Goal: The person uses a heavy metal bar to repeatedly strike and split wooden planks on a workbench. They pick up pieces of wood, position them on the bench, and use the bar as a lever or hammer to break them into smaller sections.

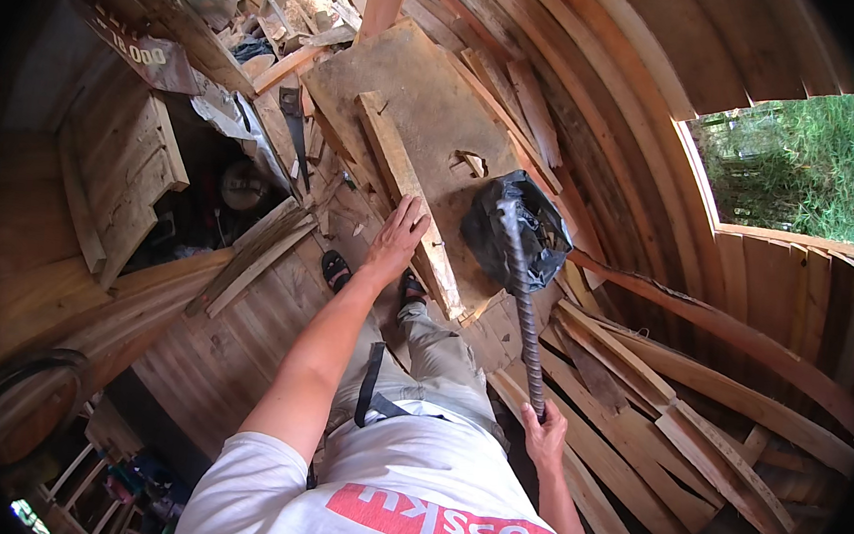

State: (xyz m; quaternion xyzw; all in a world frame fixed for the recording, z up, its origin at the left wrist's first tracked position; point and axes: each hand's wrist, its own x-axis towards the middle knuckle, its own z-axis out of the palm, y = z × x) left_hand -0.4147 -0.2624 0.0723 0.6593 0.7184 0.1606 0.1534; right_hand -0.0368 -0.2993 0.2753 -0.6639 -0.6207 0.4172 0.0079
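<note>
The left hand [396,240] lies on a long, flat, pale brown wooden plank [393,149]. Its fingers are bent over the wood, close to each other; I cannot tell if they squeeze it. The plank is on the big, flat brown wooden counter [441,92], along its left side. Its long way runs from far left to near right, and more of it is past the fingers than on the near side.

The right hand [544,435] has its fingers wrapped tight around the near end of a thick, dark, ridged metal rod [523,310]. The rod points away, leaning a bit left, its far end over a shiny black plastic bag [484,239]. The left hand is nearer the plank.
</note>
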